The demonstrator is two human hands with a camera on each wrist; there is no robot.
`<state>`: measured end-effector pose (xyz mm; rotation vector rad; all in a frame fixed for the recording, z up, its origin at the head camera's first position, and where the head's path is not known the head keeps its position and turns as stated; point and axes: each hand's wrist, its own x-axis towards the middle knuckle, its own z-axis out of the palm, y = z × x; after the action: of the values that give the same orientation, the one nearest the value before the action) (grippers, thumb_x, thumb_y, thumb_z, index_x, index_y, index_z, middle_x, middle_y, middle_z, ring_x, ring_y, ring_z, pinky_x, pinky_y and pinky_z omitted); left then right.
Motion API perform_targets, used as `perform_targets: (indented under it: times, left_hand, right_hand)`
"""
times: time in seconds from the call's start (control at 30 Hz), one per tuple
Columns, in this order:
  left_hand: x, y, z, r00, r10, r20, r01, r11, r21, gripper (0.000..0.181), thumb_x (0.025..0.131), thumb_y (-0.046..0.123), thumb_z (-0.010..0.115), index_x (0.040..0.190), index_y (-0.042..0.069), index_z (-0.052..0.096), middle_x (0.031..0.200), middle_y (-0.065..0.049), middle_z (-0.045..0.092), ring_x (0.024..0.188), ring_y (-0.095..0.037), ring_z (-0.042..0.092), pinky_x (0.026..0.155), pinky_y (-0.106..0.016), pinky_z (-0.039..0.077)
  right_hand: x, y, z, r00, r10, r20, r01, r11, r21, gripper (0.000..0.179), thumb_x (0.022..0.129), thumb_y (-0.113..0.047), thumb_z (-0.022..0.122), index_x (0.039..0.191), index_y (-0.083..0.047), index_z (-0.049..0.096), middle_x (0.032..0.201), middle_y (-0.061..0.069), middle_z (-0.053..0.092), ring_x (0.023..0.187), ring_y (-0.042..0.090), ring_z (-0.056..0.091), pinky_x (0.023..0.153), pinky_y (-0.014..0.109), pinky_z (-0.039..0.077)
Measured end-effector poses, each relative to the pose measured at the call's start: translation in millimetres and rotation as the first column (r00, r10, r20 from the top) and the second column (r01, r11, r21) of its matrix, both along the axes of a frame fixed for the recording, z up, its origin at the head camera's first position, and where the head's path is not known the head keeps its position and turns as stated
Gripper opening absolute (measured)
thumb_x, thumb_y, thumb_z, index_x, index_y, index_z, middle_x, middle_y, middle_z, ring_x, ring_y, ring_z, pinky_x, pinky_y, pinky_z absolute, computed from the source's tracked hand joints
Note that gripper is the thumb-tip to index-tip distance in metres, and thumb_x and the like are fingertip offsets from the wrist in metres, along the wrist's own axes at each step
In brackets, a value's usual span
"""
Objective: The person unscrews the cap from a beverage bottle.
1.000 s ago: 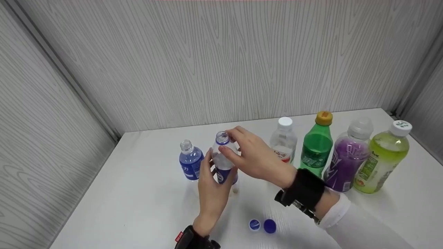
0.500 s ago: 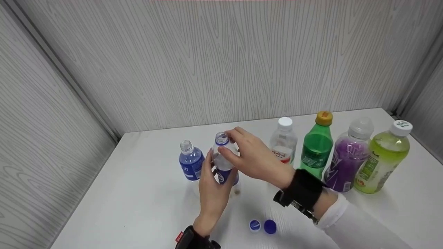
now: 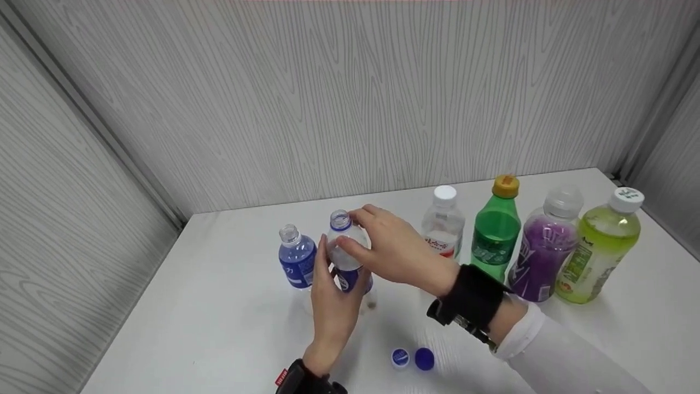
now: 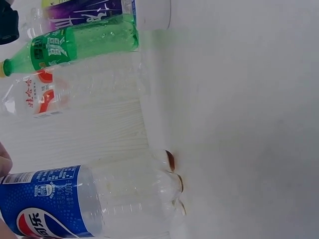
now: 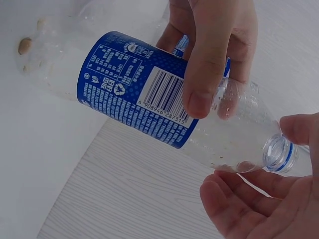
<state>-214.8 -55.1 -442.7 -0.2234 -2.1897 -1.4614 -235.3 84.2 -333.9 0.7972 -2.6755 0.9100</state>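
My left hand (image 3: 334, 306) grips a clear cola bottle (image 4: 129, 194) with a blue label round its middle. The bottle has no cap on its mouth (image 3: 340, 219), and a little brown residue shows at its base. At the neck and shoulder, my right hand (image 3: 402, 249) curls its thumb and fingers round the plastic; the right wrist view shows the thumb (image 5: 299, 128) by the neck ring. Just left of the hands stands another uncapped bottle with a blue label (image 3: 298, 260). Whether the cola bottle's base touches the table is unclear.
Two blue caps (image 3: 424, 359) lie near the front of the white table (image 3: 219, 328). To the right stand a clear bottle (image 3: 444, 224), a green bottle (image 3: 495, 238), a purple bottle (image 3: 549, 251) and a yellow-green bottle (image 3: 601, 249), all capped. A wood-grain panel (image 3: 350, 109) rises behind.
The whole head view has shifted slightly, moving the scene a little left. Both hands keep about the same hold on the cola bottle.
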Motion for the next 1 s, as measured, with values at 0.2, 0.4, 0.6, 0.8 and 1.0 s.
perform_targets:
  times: [0.2,0.4,0.6,0.8,1.0]
  left_hand:
    - [1.4,0.4,6.8,1.0,0.008,-0.002,-0.008,1.0,0.016,0.09,0.093,0.016,0.08,0.163,-0.001,0.025,0.166,-0.024,0.04,0.154,-0.043,0.043,0.122,-0.057,0.042]
    - [5.1,3.4,15.8,0.998,0.035,-0.057,-0.035,0.999,-0.01,0.09,0.091,0.018,0.081,0.162,0.0,0.028,0.168,-0.021,0.037,0.157,-0.042,0.037,0.125,-0.061,0.037]
    - [12.6,8.3,26.2,0.989,0.044,-0.138,-0.053,0.997,-0.065,0.09,0.09,0.02,0.083,0.161,0.0,0.03,0.166,-0.022,0.039,0.156,-0.043,0.037,0.126,-0.064,0.035]
    - [20.3,10.8,32.3,0.97,0.068,-0.234,-0.092,0.992,-0.091,0.088,0.089,0.021,0.083,0.16,0.001,0.033,0.166,-0.021,0.039,0.155,-0.042,0.038,0.123,-0.066,0.037]
    - [30.8,13.2,33.3,0.876,0.046,-0.481,-0.136,0.979,-0.153,0.084,0.085,0.018,0.088,0.153,0.0,0.042,0.159,-0.023,0.047,0.154,-0.031,0.043,0.126,-0.04,0.04]
  right_hand:
    - [0.9,-1.5,2.5,1.0,-0.011,0.006,0.011,1.0,0.003,0.052,0.105,-0.037,0.063,0.143,-0.001,0.06,0.13,0.017,0.069,0.123,0.034,0.068,0.107,0.051,0.058]
    - [4.0,4.3,8.0,0.999,-0.03,-0.041,0.03,1.0,-0.002,0.055,0.105,-0.038,0.063,0.144,0.0,0.059,0.134,0.017,0.068,0.125,0.034,0.067,0.108,0.051,0.057]
    - [17.2,22.4,22.1,0.991,-0.069,-0.117,0.065,0.997,-0.037,0.054,0.104,-0.038,0.065,0.144,-0.002,0.06,0.14,0.015,0.067,0.132,0.033,0.065,0.111,0.051,0.054]
    - [33.4,50.0,32.5,0.975,-0.125,-0.183,0.112,0.991,-0.078,0.052,0.103,-0.039,0.067,0.145,-0.009,0.061,0.142,0.013,0.067,0.135,0.033,0.063,0.112,0.054,0.054]
    - [46.0,82.9,33.9,0.954,-0.225,-0.198,0.2,0.97,-0.134,0.051,0.101,-0.033,0.071,0.146,-0.013,0.061,0.146,0.013,0.064,0.137,0.035,0.061,0.11,0.057,0.055]
